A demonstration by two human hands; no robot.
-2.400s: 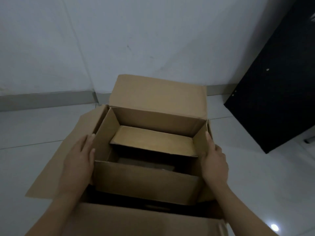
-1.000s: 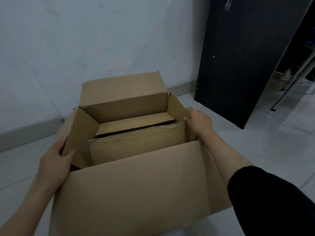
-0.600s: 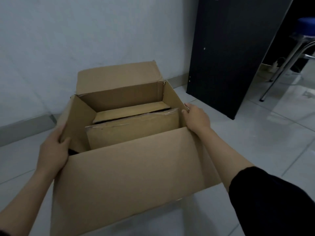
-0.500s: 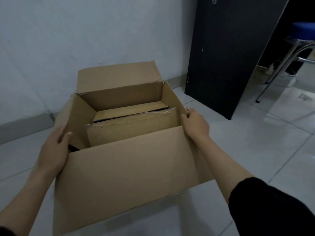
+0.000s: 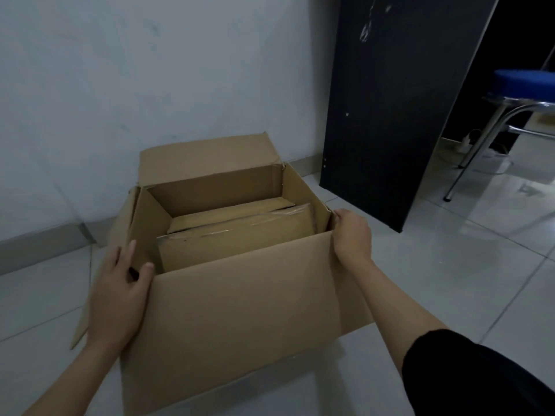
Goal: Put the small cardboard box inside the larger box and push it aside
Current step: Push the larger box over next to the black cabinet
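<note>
The large cardboard box (image 5: 240, 319) stands open on the pale tiled floor near the wall, its near flap hanging toward me. Inside it sits the small cardboard box (image 5: 237, 238), its flaps up and clear tape along one edge. My left hand (image 5: 117, 292) lies against the large box's left near corner, fingers spread and lifted, thumb at the rim. My right hand (image 5: 351, 235) grips the right near corner of the large box's rim.
A white wall with a grey skirting runs behind the box. A tall black panel (image 5: 390, 109) leans against the wall to the right. Further right stands a stool (image 5: 522, 85) with a blue seat and chrome legs.
The large box with the small one inside has moved toward the wall. My left hand's fingers have loosened and spread; my right hand keeps its hold on the corner.
</note>
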